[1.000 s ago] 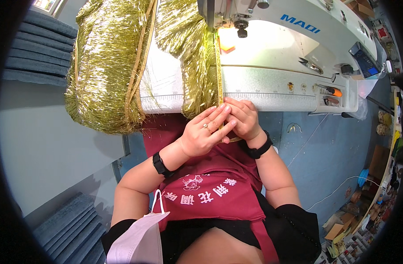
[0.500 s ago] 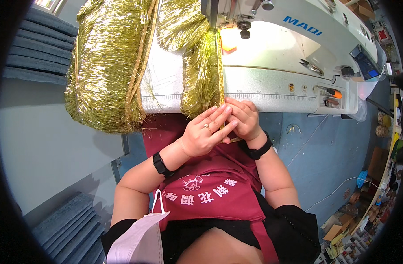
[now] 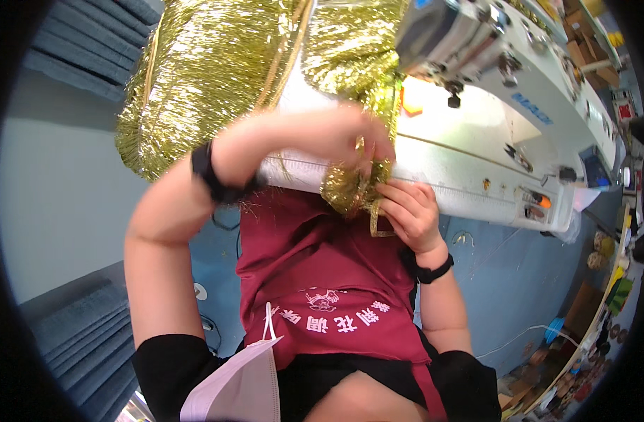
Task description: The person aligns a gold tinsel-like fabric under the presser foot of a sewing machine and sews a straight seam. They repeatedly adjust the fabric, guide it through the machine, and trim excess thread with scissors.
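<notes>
Gold tinsel fringe [image 3: 346,186] with a flat gold braid edge runs from under the sewing machine's head [image 3: 445,49] toward me over the bed's front edge. My right hand [image 3: 413,218] grips the braid near its loose end, fingers bent over it; a squared loop of braid [image 3: 380,234] hangs below. My left hand [image 3: 346,137] reaches across the bed onto the fringe nearer the needle area. It is smeared by motion, and strands show among its fingers, so its grip is unclear. The needle and presser foot are hidden.
A big bundle of gold tinsel fringe [image 3: 202,70] lies left of the machine. On the white machine bed [image 3: 456,169] are thread snips [image 3: 519,158] and an orange-handled tool [image 3: 540,200] in a recess. Folded blue-grey fabric [image 3: 90,42] is at far left. A cluttered shelf [image 3: 596,337] stands at right.
My left hand has parted from my right and moved up onto the fringe. My right hand stays at the braid, slightly lower. The view has shifted, so the machine appears farther right and tilted.
</notes>
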{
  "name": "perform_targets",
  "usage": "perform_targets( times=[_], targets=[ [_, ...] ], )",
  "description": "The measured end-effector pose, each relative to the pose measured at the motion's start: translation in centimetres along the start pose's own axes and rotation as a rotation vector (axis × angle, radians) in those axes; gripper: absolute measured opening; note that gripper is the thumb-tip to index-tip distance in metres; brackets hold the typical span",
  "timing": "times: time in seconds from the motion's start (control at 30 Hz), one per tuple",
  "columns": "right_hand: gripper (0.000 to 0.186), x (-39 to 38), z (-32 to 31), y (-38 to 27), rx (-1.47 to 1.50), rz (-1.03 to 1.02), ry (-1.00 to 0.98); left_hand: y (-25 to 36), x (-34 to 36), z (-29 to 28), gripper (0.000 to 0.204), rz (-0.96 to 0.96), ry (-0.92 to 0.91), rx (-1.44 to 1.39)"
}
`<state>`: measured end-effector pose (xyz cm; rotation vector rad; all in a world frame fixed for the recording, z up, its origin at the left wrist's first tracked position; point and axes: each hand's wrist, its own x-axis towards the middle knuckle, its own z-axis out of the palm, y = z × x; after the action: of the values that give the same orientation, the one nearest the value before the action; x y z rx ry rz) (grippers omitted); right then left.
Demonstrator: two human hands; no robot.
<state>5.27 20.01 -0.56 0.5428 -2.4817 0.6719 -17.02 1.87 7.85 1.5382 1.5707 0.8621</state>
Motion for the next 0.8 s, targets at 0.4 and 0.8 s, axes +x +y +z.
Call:
perform_targets(
  times=[0.4, 0.8],
  targets=[
    [0.006, -0.4, 0.7, -0.1, -0.094, 0.015, 0.011, -16.5, 13.4, -22.5, 0.050, -0.387, 0.633, -0.213],
    [0.010, -0.6, 0.9, -0.2, -0.106, 0.036, 0.011, -12.6, 12.3, -21.8, 0.032, -0.215, 1.155, 0.668]
  ],
)
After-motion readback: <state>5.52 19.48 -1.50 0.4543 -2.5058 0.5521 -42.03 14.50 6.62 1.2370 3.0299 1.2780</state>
